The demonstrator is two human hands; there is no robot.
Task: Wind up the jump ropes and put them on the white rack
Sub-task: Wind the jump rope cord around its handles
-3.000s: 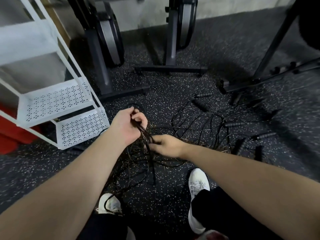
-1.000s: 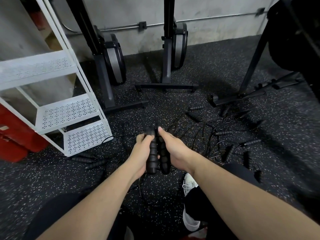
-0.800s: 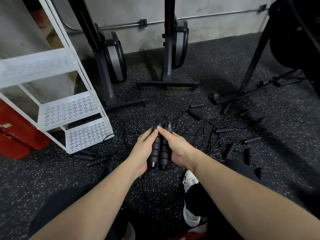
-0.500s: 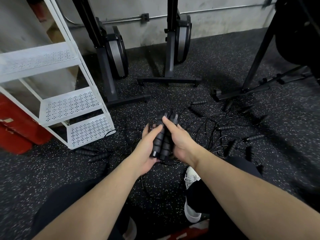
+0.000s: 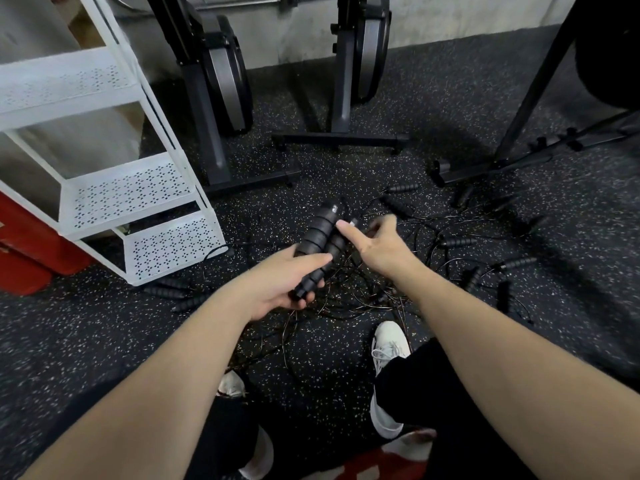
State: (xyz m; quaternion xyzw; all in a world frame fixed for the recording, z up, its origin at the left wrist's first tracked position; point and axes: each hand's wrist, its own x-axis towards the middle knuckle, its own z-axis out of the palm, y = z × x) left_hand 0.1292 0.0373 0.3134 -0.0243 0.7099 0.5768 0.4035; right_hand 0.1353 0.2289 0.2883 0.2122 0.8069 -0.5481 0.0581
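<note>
Speckled gym floor; my left hand grips paired rope handles steady; right hand fingers loosely curled, forefinger touching handles; white rack at 10 o'clock

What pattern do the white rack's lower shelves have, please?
The shelves are white with small perforated diamond-shaped clusters, clearest in the head view.

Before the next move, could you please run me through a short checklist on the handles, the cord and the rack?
1. Pair of black handles gripped by left hand: ok.
2. Right hand has hold of the cord: cannot tell, blurred.
3. Cord wound up: not ok, loose cords trail on the floor.
4. White rack shelves free to take a rope: ok.
5. Other handles picked up: not ok, scattered on the floor.
</note>
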